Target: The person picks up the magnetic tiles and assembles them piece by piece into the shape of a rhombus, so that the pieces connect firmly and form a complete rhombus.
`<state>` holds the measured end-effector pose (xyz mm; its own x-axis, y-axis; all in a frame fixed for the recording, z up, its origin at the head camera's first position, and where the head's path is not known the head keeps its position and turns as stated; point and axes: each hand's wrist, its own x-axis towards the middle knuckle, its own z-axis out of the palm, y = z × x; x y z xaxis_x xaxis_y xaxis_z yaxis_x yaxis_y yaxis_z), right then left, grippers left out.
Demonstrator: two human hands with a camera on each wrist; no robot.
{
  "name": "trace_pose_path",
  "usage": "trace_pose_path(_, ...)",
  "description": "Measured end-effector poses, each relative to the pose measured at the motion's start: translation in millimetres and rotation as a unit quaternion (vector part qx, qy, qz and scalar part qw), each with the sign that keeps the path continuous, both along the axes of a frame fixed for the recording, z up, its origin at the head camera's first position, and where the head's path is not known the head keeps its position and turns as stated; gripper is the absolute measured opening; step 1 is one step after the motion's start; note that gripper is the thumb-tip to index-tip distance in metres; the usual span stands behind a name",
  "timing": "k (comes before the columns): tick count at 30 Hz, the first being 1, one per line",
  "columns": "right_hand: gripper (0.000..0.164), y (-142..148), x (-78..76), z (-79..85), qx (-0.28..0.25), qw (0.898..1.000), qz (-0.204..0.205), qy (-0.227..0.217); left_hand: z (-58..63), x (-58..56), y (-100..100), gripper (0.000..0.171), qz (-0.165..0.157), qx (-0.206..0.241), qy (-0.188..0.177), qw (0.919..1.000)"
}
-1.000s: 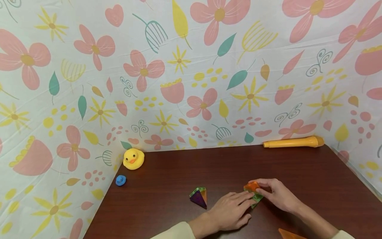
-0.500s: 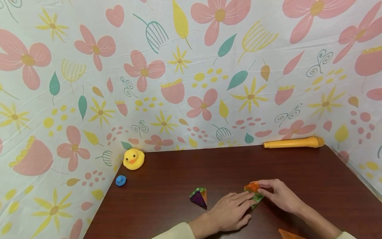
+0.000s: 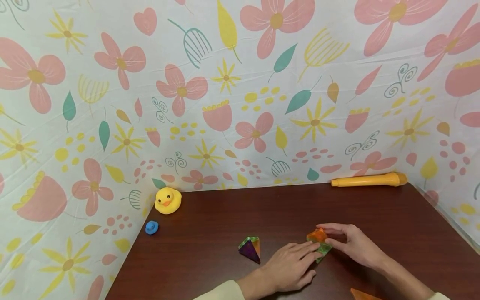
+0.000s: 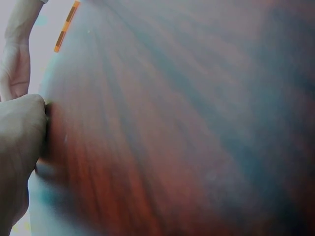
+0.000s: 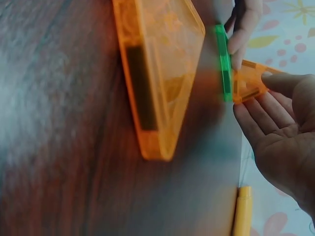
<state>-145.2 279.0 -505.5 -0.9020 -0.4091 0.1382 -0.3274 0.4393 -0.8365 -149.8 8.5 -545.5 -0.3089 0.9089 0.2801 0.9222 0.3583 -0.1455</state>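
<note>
My right hand (image 3: pixel 358 246) pinches an orange see-through magnetic tile (image 5: pixel 249 81) between thumb and fingers. The tile stands up at the edge of a green magnetic tile (image 5: pixel 223 64) lying on the table. From the left, my left hand (image 3: pixel 288 267) reaches in with its fingers extended, fingertips resting on the green tile. In the left wrist view the left hand (image 4: pixel 19 142) shows only its side, the fingertips hidden. Left of both hands stands a small pointed shape of purple, green and orange tiles (image 3: pixel 248 251).
A loose orange tile (image 3: pixel 363 294) lies near the table's front, below the right forearm. At the back left sit a yellow rubber duck (image 3: pixel 168 201) and a small blue duck (image 3: pixel 151 227). A yellow toy microphone (image 3: pixel 369 179) lies along the flowered cloth wall (image 3: pixel 255 164).
</note>
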Motion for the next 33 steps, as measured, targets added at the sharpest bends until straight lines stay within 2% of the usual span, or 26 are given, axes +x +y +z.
trace_pose_path(11,0.053,23,11.9,5.8,-0.011,0.999,-0.009,0.030,-0.9,0.4,0,0.046,0.001,0.005,0.015,0.9999)
trace_pose_path(14,0.062,29,18.0,6.4,-0.003,0.999,-0.019,0.042,-1.7,0.4,0,0.046,0.001,0.004,0.015,0.9999)
trace_pose_path(17,0.079,33,23.0,5.0,-0.010,0.998,-0.015,0.056,-2.3,0.3,0,0.046,0.001,0.004,0.013,0.9999)
trace_pose_path(21,0.095,37,28.5,4.2,-0.028,0.997,0.008,0.070,-2.3,0.0,0,0.046,0.002,0.004,0.010,0.9999)
trace_pose_path(24,0.099,41,35.1,4.1,-0.038,0.997,0.023,0.063,-1.8,0.0,-1,0.046,0.002,0.004,0.010,0.9999)
trace_pose_path(29,0.103,48,48.2,0.6,-0.068,0.996,0.056,0.029,-0.8,0.2,-1,0.047,0.002,0.003,0.010,0.9999)
trace_pose_path(33,0.103,52,55.9,-5.7,-0.116,0.988,0.098,0.009,-0.8,0.0,0,0.046,0.000,0.005,0.008,1.0000)
